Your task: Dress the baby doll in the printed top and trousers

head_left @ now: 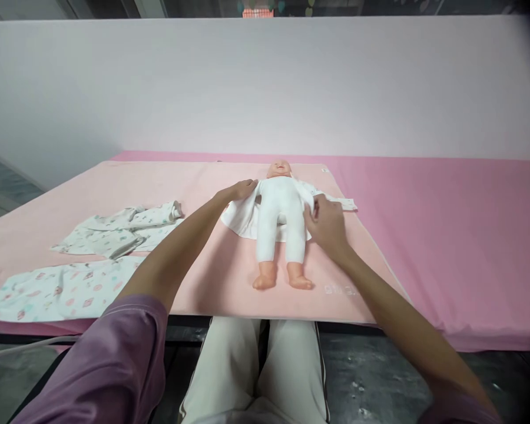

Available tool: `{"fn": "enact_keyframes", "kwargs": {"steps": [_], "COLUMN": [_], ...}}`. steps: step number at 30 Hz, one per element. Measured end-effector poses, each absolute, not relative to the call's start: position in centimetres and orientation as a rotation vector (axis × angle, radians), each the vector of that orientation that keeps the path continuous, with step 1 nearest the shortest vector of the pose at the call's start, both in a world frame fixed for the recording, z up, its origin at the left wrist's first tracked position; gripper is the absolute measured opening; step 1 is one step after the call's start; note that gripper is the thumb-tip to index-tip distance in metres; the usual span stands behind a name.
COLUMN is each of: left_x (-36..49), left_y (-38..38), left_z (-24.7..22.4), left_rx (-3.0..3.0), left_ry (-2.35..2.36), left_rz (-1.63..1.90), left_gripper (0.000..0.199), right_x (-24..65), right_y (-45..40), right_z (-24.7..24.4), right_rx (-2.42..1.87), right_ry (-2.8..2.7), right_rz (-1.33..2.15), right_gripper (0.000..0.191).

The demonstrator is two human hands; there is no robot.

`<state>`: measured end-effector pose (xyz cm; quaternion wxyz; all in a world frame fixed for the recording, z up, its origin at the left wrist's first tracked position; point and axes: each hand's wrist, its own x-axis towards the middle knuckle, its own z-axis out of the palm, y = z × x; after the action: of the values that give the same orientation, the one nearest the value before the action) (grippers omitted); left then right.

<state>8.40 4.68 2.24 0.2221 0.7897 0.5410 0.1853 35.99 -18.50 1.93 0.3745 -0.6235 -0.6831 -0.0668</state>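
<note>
A baby doll (pixel 279 197) with a white cloth body lies on its back, head away from me and bare feet towards me. Under it a white baby shirt (pixel 241 218) is spread open, one patterned sleeve (pixel 348 204) stretching out to the right. My left hand (pixel 244 189) is closed at the doll's shoulder on the left, on the shirt's cloth; its fingertips are partly hidden. On the other side, my right hand (pixel 327 225) has curled fingers around the end of the doll's white arm (pixel 307 194), next to the sleeve.
A peach mat (pixel 229 294) lies over a pink table cover (pixel 459 247). To the left are a folded patterned baby top (pixel 115 229) and patterned cloth (pixel 66 288) near the front edge. A white partition (pixel 265 88) rises behind the table.
</note>
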Motion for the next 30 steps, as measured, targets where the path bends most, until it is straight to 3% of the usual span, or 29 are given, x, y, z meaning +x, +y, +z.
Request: {"fn": "enact_keyframes", "kwargs": {"steps": [4,9,11,14,17,21,25,30], "left_x": [8.6,8.7,9.1,10.6,13.2,18.0,22.2,24.6], "left_y": [6.1,6.2,6.0,5.2,4.3,3.8,5.1,7.1], "left_z": [1.4,0.7,0.8,1.8,3.7,5.9,6.4,6.3], "left_rx": [2.209,2.283,2.345,2.479,2.617,2.739,2.724,2.639], "left_ry": [1.434,1.389,1.456,1.48,1.126,0.691,0.561,0.411], "left_rz": [0.405,0.418,0.526,0.975,1.185,0.768,0.337,0.331], "left_gripper": [0.063,0.062,0.052,0.032,0.029,0.04,0.048,0.043], "right_x": [42.7,48.4,48.6,47.5,46.3,45.8,46.0,46.0], "right_y": [-19.9,-20.1,-19.5,-17.9,-16.2,-15.1,-15.4,-16.2], "right_z": [2.1,0.6,0.6,1.2,0.6,-1.9,-2.9,-1.2], "right_rx": [-1.838,-2.106,-2.1,-2.053,-1.977,-1.846,-1.772,-1.634], "right_ry": [-1.621,-1.734,-1.729,-1.654,-1.672,-1.876,-1.906,-1.811], "right_rz": [-0.025,0.552,0.556,0.389,0.311,0.285,0.342,0.574], "right_gripper": [0.022,0.026,0.03,0.039,0.041,0.035,0.032,0.032]}}
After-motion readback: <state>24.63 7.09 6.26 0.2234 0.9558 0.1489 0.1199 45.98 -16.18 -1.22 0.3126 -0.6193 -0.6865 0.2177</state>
